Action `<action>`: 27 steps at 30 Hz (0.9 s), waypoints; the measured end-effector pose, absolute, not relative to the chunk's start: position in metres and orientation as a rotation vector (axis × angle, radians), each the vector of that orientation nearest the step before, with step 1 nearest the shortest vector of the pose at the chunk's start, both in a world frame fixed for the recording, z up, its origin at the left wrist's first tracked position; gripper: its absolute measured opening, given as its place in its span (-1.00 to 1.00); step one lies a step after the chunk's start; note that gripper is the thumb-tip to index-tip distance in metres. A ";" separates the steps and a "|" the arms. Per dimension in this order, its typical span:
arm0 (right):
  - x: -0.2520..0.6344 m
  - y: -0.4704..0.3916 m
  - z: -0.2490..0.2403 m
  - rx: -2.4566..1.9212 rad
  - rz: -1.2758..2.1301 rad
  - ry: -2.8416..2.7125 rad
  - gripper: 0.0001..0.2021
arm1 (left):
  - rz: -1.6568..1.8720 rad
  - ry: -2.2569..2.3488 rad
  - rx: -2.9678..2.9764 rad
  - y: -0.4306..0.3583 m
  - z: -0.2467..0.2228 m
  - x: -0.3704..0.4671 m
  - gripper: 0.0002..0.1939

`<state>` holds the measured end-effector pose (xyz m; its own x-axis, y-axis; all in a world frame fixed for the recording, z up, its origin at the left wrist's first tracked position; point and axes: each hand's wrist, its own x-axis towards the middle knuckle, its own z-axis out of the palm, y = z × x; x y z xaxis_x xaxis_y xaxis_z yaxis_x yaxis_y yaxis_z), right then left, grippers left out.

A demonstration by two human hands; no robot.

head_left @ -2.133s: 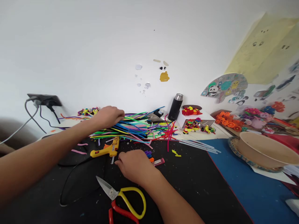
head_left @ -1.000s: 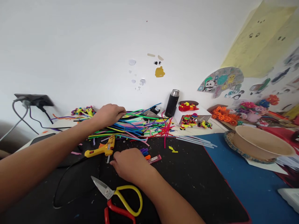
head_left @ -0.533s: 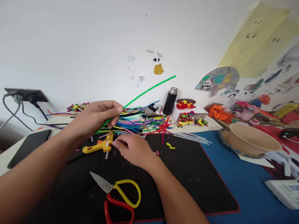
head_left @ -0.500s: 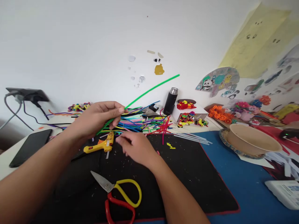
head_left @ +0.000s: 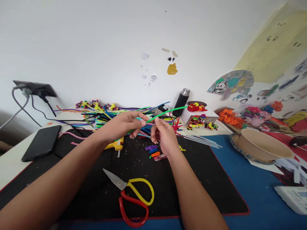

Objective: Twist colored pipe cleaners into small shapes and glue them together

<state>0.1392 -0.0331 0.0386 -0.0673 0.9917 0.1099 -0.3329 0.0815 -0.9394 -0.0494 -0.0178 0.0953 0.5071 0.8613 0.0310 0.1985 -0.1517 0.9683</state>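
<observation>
A long green pipe cleaner [head_left: 168, 111] runs through both hands above the mat, its free end reaching up to the right. My left hand [head_left: 126, 125] pinches it between thumb and fingers. My right hand [head_left: 163, 135] has closed on it a little further along, thumb and forefinger together. Under the hands lie a yellow glue gun [head_left: 116, 145], partly hidden by the left hand, and small coiled pieces in purple [head_left: 151, 147], blue and orange [head_left: 155, 154]. Scissors [head_left: 129, 188] with one red and one yellow handle rest nearer to me on the black mat [head_left: 199, 185].
Behind the hands spreads a pile of coloured pipe cleaners [head_left: 102, 119]. A black flask [head_left: 181, 102] stands by the wall beside a white box [head_left: 203, 115] with small figures. A phone [head_left: 42, 143] lies left, a beige bowl [head_left: 266, 145] right, and clear glue sticks [head_left: 201, 141] between.
My right hand has risen from the mat and taken hold of the green pipe cleaner. The pipe cleaner now slopes lower. The view has shifted slightly, uncovering the coiled pieces.
</observation>
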 end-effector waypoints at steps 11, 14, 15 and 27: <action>0.147 -0.028 0.038 -0.827 1.282 -0.997 -0.62 | 0.597 0.904 1.644 -0.015 0.090 -0.055 -0.60; 0.147 -0.027 0.037 -0.822 1.269 -0.999 -0.63 | 0.660 0.801 1.533 -0.011 0.087 -0.055 -0.63; 0.147 -0.027 0.037 -0.822 1.264 -0.990 -0.63 | 0.702 0.753 1.465 -0.009 0.085 -0.056 -0.66; 0.143 -0.030 0.036 -0.862 1.195 -1.030 -0.62 | 1.067 0.658 1.146 0.004 0.069 -0.054 -0.72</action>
<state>0.1430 -0.0296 0.0359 0.0568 0.9842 0.1678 -0.3106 0.1771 -0.9339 -0.0541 0.0039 0.0694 0.3862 0.9177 0.0934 -0.3285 0.0423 0.9435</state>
